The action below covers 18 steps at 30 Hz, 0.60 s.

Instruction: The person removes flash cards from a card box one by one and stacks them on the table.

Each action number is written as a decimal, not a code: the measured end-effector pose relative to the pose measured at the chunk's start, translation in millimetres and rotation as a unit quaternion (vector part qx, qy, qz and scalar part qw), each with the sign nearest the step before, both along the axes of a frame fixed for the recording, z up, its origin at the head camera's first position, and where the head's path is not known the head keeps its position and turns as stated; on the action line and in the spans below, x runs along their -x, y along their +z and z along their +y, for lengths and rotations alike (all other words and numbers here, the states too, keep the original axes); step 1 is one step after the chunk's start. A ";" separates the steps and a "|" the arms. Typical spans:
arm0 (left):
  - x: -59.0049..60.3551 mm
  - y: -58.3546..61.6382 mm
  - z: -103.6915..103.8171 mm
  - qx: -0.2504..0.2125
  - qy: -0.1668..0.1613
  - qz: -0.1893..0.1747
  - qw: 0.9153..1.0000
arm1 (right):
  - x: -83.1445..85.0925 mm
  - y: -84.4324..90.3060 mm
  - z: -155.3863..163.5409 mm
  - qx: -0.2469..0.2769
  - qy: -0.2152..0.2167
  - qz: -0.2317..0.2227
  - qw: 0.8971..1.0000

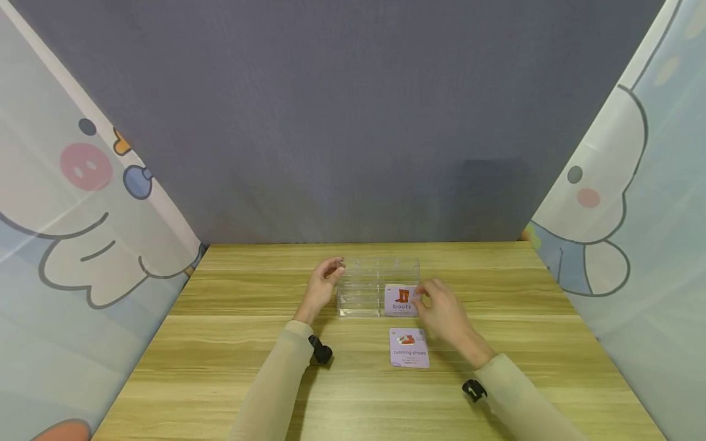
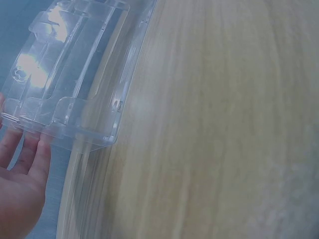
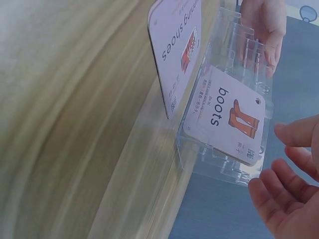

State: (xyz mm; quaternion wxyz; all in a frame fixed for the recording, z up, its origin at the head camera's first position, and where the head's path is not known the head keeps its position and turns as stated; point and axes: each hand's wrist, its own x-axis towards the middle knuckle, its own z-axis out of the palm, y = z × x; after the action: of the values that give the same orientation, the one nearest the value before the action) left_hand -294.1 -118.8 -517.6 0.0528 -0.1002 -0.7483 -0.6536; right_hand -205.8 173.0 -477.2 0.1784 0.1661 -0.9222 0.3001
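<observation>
Two picture cards are in view, and we count one clear plastic holder and two hands working around them. Nearest to us, the "running shoes" card [image 1: 409, 347] lies flat on the wooden table [image 1: 220, 367], face up, just in front of the holder and apart from both hands. Beyond it, our right hand [image 1: 445, 313] hovers beside the right end of the holder; its fingers [image 3: 279, 199] are spread and loosely bent, close to the edge of the "boots" card [image 1: 401, 300] but, as the right wrist view shows it, not gripping anything. That second card stands upright in the front right slot of the clear plastic holder [image 1: 364, 288], its printed face toward us. Our left hand [image 1: 322, 286] is at the holder's left end, its fingertips [image 2: 30, 144] against the plastic there, fingers fairly straight rather than wrapped round it; we cannot tell how firmly it presses. The holder's left slots show no cards. Farthest off, one grey backdrop [image 1: 353, 122] rises behind the table, with two cartoon-printed curtains, one at each side [image 1: 83, 202].
</observation>
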 end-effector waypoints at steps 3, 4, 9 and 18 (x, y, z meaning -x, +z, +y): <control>0.2 1.1 0.0 0.000 0.001 -0.005 1.000 | 1.5 0.9 -0.1 -0.003 0.000 0.012 1.000; 0.2 1.6 0.1 0.001 0.002 -0.006 1.000 | 2.2 1.0 0.0 -0.003 0.000 0.015 1.000; 0.8 2.2 0.5 0.002 0.004 -0.007 1.000 | 6.5 0.9 0.5 0.000 0.002 0.027 1.000; 0.9 2.1 0.8 0.009 0.002 -0.007 1.000 | 12.4 -0.3 1.2 -0.008 -0.005 0.033 0.999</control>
State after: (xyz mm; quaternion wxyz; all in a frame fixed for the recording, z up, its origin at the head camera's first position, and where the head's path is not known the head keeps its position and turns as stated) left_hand -295.0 -118.1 -515.5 0.0474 -0.0946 -0.7547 -0.6475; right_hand -218.1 174.2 -477.6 0.2085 0.1730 -0.9191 0.2860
